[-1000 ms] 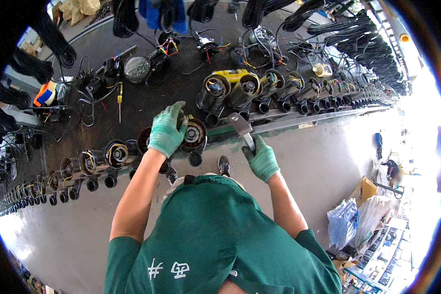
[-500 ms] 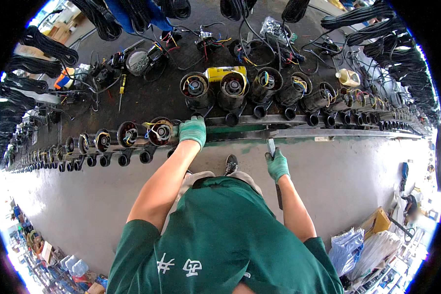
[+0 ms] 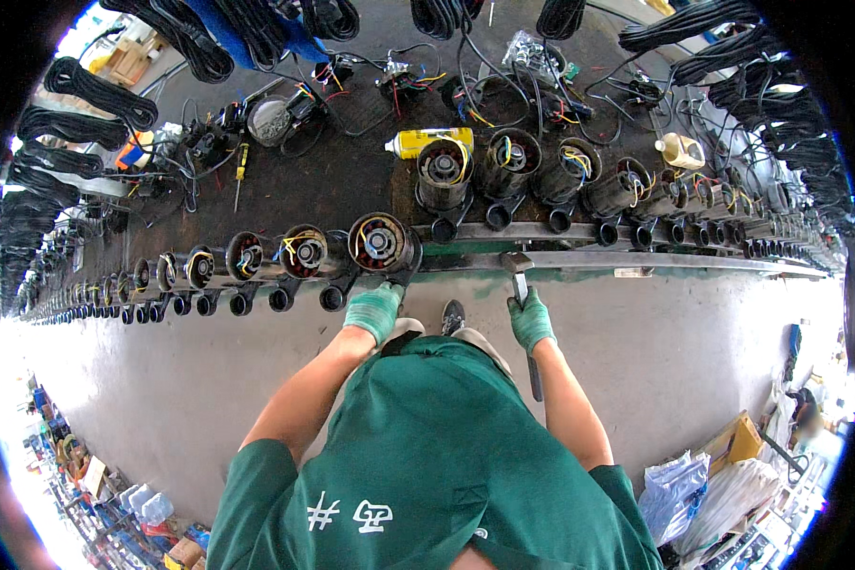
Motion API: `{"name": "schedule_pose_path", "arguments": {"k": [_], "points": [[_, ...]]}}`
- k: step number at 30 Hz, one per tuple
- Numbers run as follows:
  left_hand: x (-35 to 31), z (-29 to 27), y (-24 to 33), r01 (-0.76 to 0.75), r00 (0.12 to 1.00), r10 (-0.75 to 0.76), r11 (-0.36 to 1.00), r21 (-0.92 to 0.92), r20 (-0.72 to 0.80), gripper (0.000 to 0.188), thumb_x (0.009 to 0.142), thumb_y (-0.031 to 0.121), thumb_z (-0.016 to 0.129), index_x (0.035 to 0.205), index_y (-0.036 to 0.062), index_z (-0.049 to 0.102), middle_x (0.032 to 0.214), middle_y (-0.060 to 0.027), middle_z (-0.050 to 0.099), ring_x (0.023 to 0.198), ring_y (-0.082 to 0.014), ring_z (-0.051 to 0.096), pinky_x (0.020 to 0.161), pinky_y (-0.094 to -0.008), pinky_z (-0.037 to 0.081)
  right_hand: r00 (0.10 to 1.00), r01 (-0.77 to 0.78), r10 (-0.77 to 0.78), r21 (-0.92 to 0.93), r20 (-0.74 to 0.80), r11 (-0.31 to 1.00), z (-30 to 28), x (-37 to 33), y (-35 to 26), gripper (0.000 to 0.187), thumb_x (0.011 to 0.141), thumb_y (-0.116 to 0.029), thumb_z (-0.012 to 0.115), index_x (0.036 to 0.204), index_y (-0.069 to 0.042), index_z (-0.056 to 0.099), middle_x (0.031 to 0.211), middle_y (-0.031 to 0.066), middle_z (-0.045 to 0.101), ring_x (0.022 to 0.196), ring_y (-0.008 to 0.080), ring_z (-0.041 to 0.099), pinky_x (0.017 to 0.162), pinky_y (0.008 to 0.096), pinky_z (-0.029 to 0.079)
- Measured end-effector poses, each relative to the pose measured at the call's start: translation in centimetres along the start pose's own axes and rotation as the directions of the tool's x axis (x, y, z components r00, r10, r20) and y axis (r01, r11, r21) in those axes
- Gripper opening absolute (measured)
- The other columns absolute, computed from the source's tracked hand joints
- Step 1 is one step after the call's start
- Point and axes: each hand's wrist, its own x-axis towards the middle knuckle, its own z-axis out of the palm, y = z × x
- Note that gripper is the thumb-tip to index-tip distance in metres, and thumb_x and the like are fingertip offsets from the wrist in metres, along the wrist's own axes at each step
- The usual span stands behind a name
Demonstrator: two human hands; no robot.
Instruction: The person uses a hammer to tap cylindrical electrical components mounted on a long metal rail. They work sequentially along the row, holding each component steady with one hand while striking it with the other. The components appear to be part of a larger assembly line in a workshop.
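Midway along the bench [image 3: 636, 258], I grip a motor housing [image 3: 380, 243] at the edge with my left hand [image 3: 374, 310], my right hand [image 3: 530, 319] closed on a hammer [image 3: 521, 285]; the rows beside it look untouched.

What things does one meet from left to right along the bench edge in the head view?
Row of motor housings → left hand under a housing → hammer in right hand → metal rail.
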Motion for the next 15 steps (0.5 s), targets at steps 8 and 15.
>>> {"name": "schedule_pose_path", "arguments": {"k": [8, 15], "points": [[-1.9, -4.2, -1.7, -0.073, 0.985, 0.052, 0.989, -0.128, -0.162, 0.037, 0.088, 0.043, 0.074, 0.101, 0.0084, 0.07, 0.096, -0.0161, 0.069, 0.089, -0.0395, 0.068, 0.079, -0.0506, 0.053, 0.971, -0.219, 0.196, 0.177, 0.134, 0.96, -1.5, -1.8, -4.2, 0.037, 0.099, -0.029, 0.066, 0.124, -0.006, 0.051, 0.066, 0.0089, 0.06, 0.05, 0.019, 0.06, 0.042, 0.0387, 0.048], [-0.8, -13.6, -4.6, -0.214, 0.894, 0.228, 0.974, 0.081, -0.387, 0.076, 0.072, 0.046, 0.088, 0.136, 0.0129, 0.063, 0.155, -0.0142, 0.045, 0.145, -0.0392, 0.04, 0.118, -0.0557, 0.037, 0.985, -0.155, 0.134, 0.215, 0.108, 0.964, -3.2, -3.9, -8.4, 0.027, 0.1, -0.028, 0.065, 0.109, -0.007, 0.052, 0.065, 0.0055, 0.058, 0.049, 0.0163, 0.056, 0.042, 0.0358, 0.046]]}}
